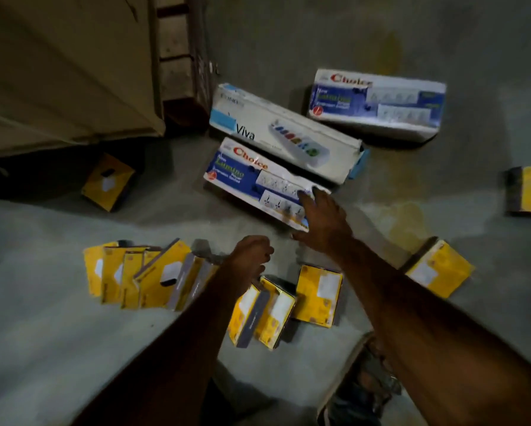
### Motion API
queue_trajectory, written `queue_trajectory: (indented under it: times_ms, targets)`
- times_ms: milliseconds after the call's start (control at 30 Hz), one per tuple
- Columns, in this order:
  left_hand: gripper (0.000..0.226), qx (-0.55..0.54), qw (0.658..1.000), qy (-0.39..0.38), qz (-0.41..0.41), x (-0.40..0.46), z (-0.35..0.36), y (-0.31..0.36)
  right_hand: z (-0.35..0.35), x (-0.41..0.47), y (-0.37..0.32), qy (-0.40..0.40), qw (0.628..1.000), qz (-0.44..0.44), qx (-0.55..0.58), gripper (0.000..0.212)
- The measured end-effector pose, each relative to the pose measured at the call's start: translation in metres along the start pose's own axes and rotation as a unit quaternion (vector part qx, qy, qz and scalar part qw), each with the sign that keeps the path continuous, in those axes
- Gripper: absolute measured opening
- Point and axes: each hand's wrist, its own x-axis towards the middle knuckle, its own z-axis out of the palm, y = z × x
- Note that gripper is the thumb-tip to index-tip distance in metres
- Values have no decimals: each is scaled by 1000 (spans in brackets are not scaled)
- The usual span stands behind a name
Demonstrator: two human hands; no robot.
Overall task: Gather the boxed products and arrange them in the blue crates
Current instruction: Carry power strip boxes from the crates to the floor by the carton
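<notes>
Bare floor (58, 272) left; yellow boxes (141, 278) clustered

A large brown carton (64, 66) stands on the grey concrete floor (288, 35).

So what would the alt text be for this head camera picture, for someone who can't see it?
A person's right hand reaches onto a blue and white Choice box on a grey floor, while the left hand hangs curled above small yellow boxes. A white Viva box and a second Choice box lie beyond.
</notes>
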Motion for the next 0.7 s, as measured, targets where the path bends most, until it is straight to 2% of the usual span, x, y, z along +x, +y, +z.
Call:
queue_trajectory:
  times_ms: [133,200,267,400,467,533,567,633,700]
  targets:
    - [23,54,998,11,-11,50,12,-2,33,39,10,-24,995,48,-88,119]
    - [15,73,997,22,-17,71,14,-3,49,49,16,-32,991,54,-114,119]
    - [7,101,995,21,-11,79,14,-3,56,53,20,-22,991,57,-121,119]
    - [13,102,994,8,-37,84,14,4,56,58,21,15,996,39,-81,114]
    - [32,57,996,25,-56,85,11,9,53,57,20,24,999,28,-26,114]
    - [64,-15,996,56,-68,85,9,13,51,48,11,6,999,26,30,117]
    - [69,-65,994,61,-58,82,9,15,49,41,5,5,999,26,44,117]
    - [63,-174,982,69,-15,78,10,18,45,25,-9,22,998,18,58,115]
    - [55,-260,958,112,44,74,8,18,39,12,-17,36,995,-5,98,106]
